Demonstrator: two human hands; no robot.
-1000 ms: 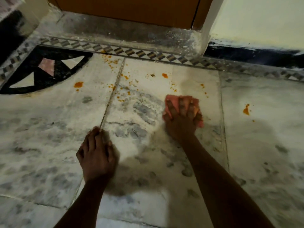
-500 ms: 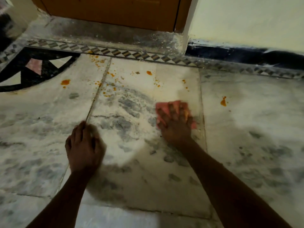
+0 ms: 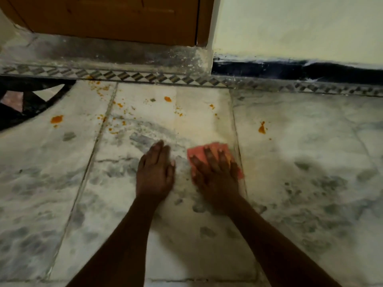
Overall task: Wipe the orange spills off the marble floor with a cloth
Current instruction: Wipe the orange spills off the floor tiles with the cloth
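Note:
My right hand [image 3: 215,172] lies flat with spread fingers on a pink cloth [image 3: 196,153], pressing it onto the white marble floor [image 3: 310,183]. My left hand [image 3: 154,170] rests flat on the marble just left of the cloth, fingers straight and together. Orange spills dot the floor ahead: a blob at the left [image 3: 56,119], a spot [image 3: 167,99] in the middle, several small specks [image 3: 116,121] along the tile joint, and a drip [image 3: 262,128] on the right tile.
A wooden door [image 3: 107,17] and its grey stone threshold [image 3: 103,52] stand ahead. A chequered border strip [image 3: 145,76] runs along the wall. A black inlay pattern [image 3: 24,100] is at the left. A cream wall with a dark skirting [image 3: 290,69] is at the right.
My left hand has moved right, from beside the tile joint to right beside the cloth. My right hand with the cloth has slid back toward me. The view has shifted.

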